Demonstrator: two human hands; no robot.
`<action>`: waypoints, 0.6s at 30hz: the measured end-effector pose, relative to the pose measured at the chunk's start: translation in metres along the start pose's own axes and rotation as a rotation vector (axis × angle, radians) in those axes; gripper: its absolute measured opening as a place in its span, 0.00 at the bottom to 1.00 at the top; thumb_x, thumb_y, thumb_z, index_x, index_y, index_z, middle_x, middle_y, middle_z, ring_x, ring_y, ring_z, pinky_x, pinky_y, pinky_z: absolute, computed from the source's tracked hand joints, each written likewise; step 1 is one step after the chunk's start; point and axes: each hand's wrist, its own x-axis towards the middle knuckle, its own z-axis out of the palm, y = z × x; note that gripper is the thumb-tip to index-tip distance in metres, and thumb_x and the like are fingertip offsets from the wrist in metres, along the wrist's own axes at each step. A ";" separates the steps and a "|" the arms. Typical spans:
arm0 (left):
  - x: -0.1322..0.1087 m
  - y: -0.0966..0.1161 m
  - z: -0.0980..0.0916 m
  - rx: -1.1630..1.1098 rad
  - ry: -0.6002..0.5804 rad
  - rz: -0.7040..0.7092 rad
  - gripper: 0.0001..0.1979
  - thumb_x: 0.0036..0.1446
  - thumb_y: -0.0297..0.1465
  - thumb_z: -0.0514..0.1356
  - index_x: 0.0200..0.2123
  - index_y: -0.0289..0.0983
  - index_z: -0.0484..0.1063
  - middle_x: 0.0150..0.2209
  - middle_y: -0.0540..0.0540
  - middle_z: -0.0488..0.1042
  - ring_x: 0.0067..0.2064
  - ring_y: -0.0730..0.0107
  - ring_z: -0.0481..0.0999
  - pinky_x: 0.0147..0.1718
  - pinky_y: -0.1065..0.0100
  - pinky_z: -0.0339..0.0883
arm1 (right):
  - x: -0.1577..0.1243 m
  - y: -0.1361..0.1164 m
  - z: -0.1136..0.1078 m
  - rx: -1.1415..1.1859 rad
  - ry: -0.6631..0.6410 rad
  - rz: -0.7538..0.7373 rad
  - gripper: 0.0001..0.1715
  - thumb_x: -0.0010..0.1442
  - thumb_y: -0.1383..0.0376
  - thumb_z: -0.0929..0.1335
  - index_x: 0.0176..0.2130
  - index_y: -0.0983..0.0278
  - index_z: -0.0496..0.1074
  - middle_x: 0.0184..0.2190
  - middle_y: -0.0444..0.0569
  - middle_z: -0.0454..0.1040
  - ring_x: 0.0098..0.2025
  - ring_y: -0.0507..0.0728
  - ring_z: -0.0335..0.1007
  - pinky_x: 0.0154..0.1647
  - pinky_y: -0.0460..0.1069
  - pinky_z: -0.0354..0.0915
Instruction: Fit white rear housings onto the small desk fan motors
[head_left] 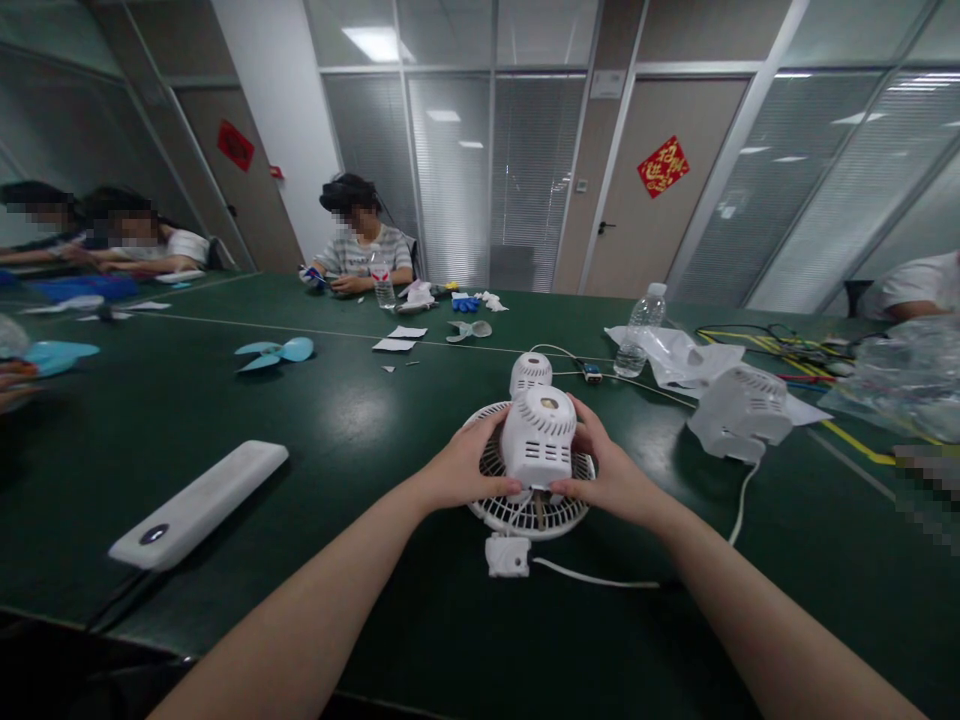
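A white fan motor housing (538,440) with vent slots is gripped from both sides by my hands. My left hand (472,465) wraps its left side, thumb at the lower front edge. On the right side, my right hand (600,465) mirrors that grip. Beneath the housing lies a round white fan grille (491,515), partly covered by the housing and my hands. Just behind stands another white vented housing (531,370). A small white box-like part (508,556) with a cable sits in front of the grille.
Left lies a long white device (202,500); beyond it, a blue fan blade (276,352). Right are a white fan base (742,410), a water bottle (643,330), plastic bags (907,370) and cables (780,345). A person (364,240) sits across the green table (360,430).
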 end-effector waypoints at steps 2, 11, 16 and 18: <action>0.001 -0.001 -0.001 -0.031 -0.019 0.008 0.50 0.44 0.45 0.66 0.66 0.43 0.46 0.65 0.38 0.54 0.64 0.40 0.55 0.60 0.38 0.50 | 0.000 0.000 -0.001 0.002 0.004 -0.001 0.62 0.50 0.61 0.75 0.67 0.52 0.35 0.60 0.54 0.61 0.60 0.65 0.61 0.60 0.68 0.58; 0.002 -0.002 0.004 -0.033 0.027 -0.035 0.45 0.47 0.40 0.65 0.65 0.44 0.48 0.65 0.39 0.56 0.64 0.41 0.56 0.60 0.38 0.49 | -0.002 -0.003 -0.001 -0.077 -0.038 -0.018 0.61 0.55 0.60 0.72 0.67 0.51 0.27 0.65 0.52 0.54 0.62 0.64 0.58 0.62 0.67 0.54; 0.002 0.002 0.006 -0.020 0.043 -0.034 0.45 0.46 0.37 0.65 0.65 0.44 0.48 0.65 0.39 0.56 0.64 0.41 0.55 0.60 0.36 0.48 | -0.002 -0.004 0.005 -0.204 0.018 -0.012 0.70 0.48 0.59 0.76 0.67 0.53 0.24 0.65 0.54 0.54 0.63 0.67 0.56 0.62 0.67 0.53; 0.002 0.003 0.006 -0.020 0.048 -0.030 0.45 0.46 0.36 0.65 0.65 0.43 0.48 0.65 0.39 0.56 0.64 0.41 0.55 0.60 0.36 0.47 | -0.002 -0.004 0.007 -0.239 0.050 0.020 0.72 0.46 0.58 0.76 0.67 0.53 0.24 0.64 0.55 0.55 0.61 0.69 0.58 0.60 0.69 0.55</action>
